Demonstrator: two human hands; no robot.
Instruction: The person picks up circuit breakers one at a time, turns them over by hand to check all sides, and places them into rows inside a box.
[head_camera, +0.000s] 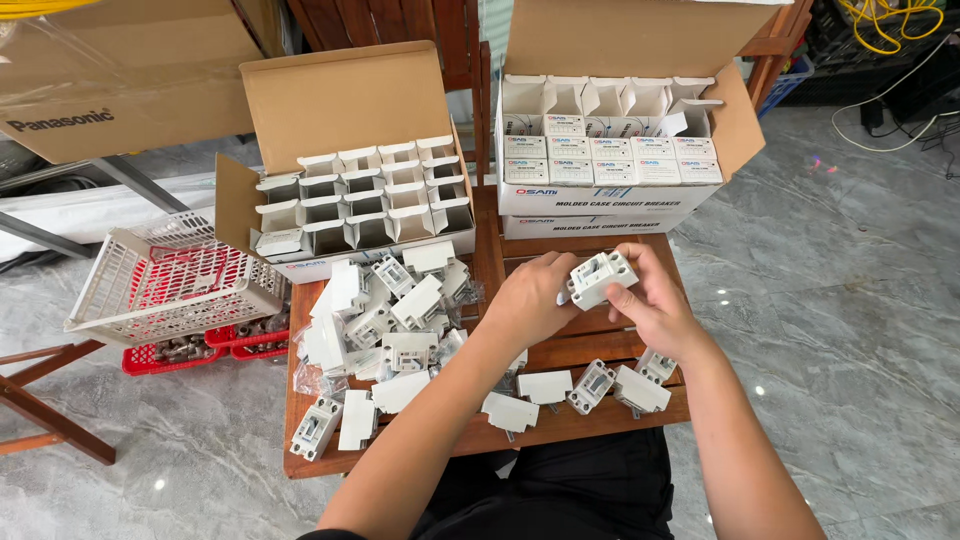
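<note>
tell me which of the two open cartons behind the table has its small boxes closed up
The right carton: its front rows of small white boxes are shut. In the left carton, every small box stands open.

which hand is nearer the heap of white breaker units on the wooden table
Left. The left hand sits just right of the heap of white breaker units; the right hand is farther right. Both hold one white breaker.

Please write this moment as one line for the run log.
left hand: holds white breaker | right hand: holds same breaker | wooden table: loose breakers
</note>
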